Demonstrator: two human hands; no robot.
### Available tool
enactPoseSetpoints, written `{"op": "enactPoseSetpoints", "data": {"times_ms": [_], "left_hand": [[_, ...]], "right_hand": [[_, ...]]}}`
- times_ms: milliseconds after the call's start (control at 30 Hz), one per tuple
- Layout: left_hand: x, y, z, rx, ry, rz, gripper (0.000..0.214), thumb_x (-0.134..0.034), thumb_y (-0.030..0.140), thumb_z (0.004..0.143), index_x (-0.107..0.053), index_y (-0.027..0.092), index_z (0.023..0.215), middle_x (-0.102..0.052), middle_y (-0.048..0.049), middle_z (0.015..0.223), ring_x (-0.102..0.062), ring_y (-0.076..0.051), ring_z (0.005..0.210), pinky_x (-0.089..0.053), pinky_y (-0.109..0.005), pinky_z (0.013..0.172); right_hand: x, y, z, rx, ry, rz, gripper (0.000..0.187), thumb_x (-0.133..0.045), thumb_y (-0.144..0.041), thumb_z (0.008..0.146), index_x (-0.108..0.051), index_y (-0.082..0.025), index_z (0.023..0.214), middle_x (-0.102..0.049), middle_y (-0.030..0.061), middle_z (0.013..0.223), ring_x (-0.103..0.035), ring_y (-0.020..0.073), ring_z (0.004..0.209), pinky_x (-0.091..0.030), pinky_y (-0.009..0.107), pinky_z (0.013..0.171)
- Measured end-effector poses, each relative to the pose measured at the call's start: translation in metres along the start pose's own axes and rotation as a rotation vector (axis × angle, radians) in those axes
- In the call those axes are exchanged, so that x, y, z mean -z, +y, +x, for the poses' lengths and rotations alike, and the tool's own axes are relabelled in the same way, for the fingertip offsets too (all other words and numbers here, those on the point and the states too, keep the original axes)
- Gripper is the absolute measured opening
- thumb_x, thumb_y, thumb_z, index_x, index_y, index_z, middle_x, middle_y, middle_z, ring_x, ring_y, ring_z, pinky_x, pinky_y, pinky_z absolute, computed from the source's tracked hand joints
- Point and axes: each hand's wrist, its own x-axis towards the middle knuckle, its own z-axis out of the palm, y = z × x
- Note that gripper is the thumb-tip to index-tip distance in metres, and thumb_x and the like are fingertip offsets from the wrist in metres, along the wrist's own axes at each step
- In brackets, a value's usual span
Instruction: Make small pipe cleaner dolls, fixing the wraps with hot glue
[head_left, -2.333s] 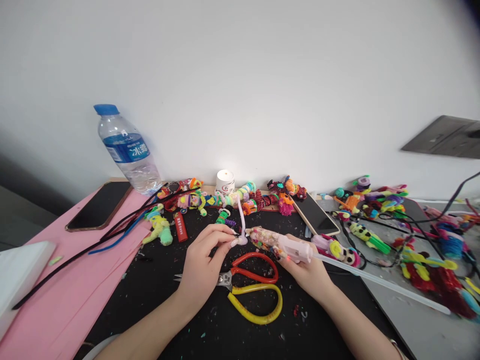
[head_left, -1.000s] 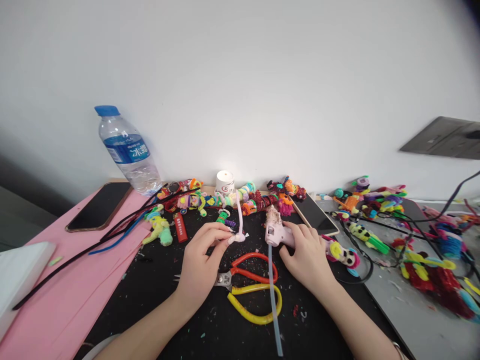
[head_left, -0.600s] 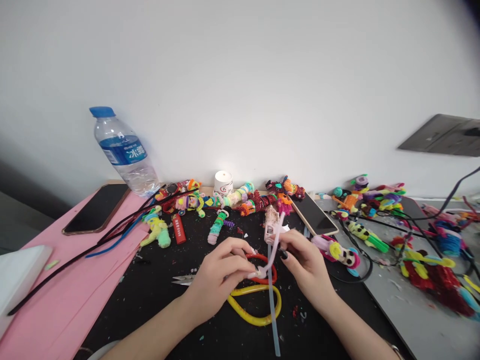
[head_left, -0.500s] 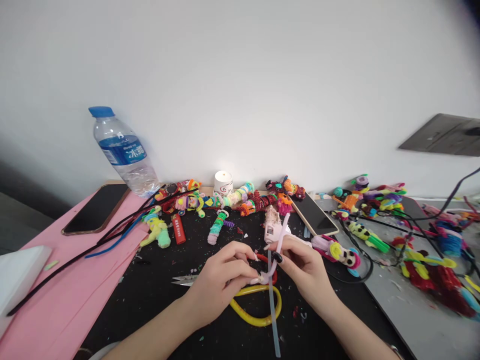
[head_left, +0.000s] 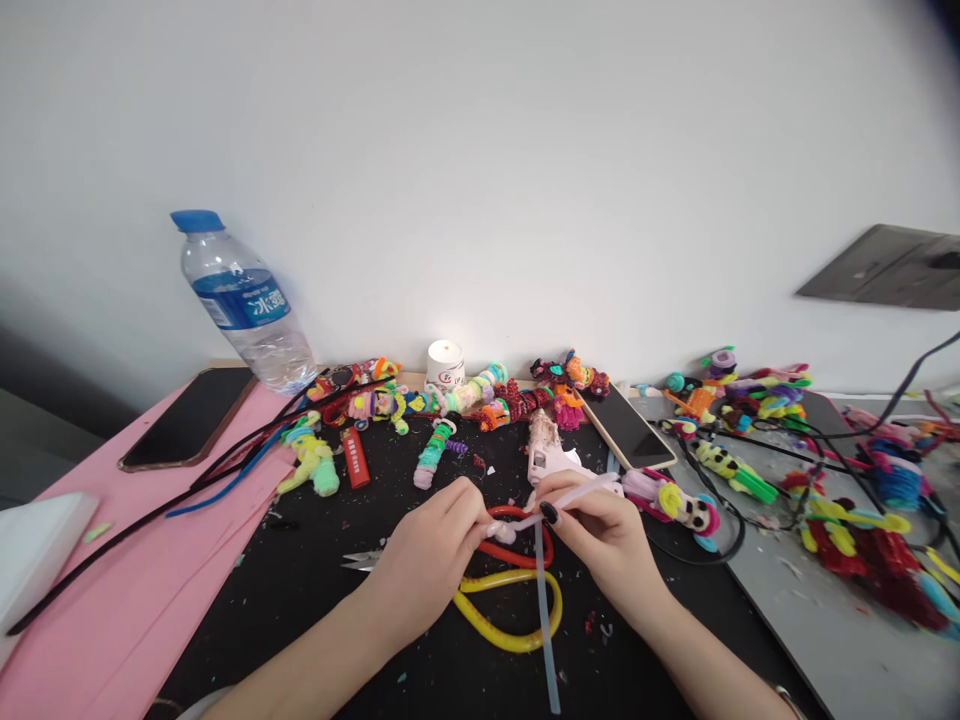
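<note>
My left hand (head_left: 439, 560) is closed on the coiled, whitish end of a pale lilac pipe cleaner (head_left: 517, 524). Between thumb and forefinger of my right hand (head_left: 600, 530), the pipe cleaner's straight part is pinched, its free end pointing up and right. Beneath both hands lie scissors with a red and a yellow handle (head_left: 510, 640); their blades (head_left: 361, 561) show left of my left hand. A translucent glue stick (head_left: 548, 640) lies across the handles. Just beyond my right hand is a pale pink glue gun (head_left: 551, 455), partly hidden by the fingers.
Several colourful pipe-cleaner figures (head_left: 431, 455) line the back of the black mat (head_left: 300, 620). Also there are a red lighter (head_left: 356, 458), two phones (head_left: 187, 418) (head_left: 630, 427), a water bottle (head_left: 247, 310), a paper cup (head_left: 445, 365) and black cables (head_left: 90, 570).
The pipe cleaner's free end has swung down from nearly upright to slanting right. My left hand has turned, its fingers now more hidden, and the coiled end shows more plainly between the hands.
</note>
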Motion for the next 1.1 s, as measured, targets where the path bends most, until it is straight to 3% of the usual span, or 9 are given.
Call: {"op": "enactPoseSetpoints", "data": {"times_ms": [200,433,733,967,1100], "left_hand": [[0.001,0.0,0.0,0.034,0.005,0.106,0.022,-0.031,0.018,0.093,-0.042,0.02,0.075,-0.05,0.0,0.079,-0.05,-0.015,0.069,-0.04,-0.027,0.064],[-0.001,-0.001,-0.002,-0.019,-0.063,0.203,0.021,-0.03,0.02,0.093,-0.05,0.021,0.086,-0.052,-0.0016,0.084,-0.051,-0.017,0.076,-0.041,-0.029,0.068],[-0.001,0.0,-0.002,-0.114,-0.103,0.246,0.023,-0.031,0.022,0.094,-0.045,0.019,0.076,-0.053,-0.0005,0.077,-0.049,-0.017,0.074,-0.037,-0.029,0.065],[-0.002,-0.002,-0.001,-0.093,-0.065,0.25,0.023,-0.031,0.02,0.093,-0.046,0.019,0.076,-0.053,-0.0015,0.076,-0.049,-0.016,0.074,-0.038,-0.029,0.066],[-0.002,-0.002,-0.001,-0.079,-0.03,0.245,0.022,-0.032,0.02,0.092,-0.045,0.019,0.074,-0.053,-0.0013,0.075,-0.05,-0.016,0.071,-0.038,-0.028,0.064]], "right_hand": [[-0.001,-0.005,0.002,0.014,-0.025,-0.002,0.016,-0.058,-0.022,0.083,-0.073,-0.022,0.077,-0.065,0.0073,0.085,-0.062,0.02,0.08,-0.05,0.033,0.072],[-0.003,-0.001,0.0,-0.017,-0.006,-0.002,0.014,-0.058,-0.019,0.082,-0.071,-0.021,0.077,-0.065,0.0065,0.082,-0.061,0.0188,0.075,-0.049,0.031,0.067],[-0.006,0.001,-0.004,-0.107,-0.014,-0.026,0.013,-0.058,-0.019,0.08,-0.07,-0.019,0.075,-0.063,0.0027,0.061,-0.063,0.0205,0.071,-0.05,0.031,0.065],[-0.008,0.004,-0.006,-0.115,0.041,-0.094,0.012,-0.059,-0.018,0.078,-0.07,-0.018,0.076,-0.069,0.0063,0.078,-0.063,0.02,0.071,-0.05,0.033,0.068],[-0.01,0.006,-0.008,-0.183,0.059,-0.108,0.012,-0.059,-0.021,0.078,-0.071,-0.017,0.076,-0.067,0.0054,0.067,-0.063,0.0216,0.071,-0.05,0.033,0.065]]}}
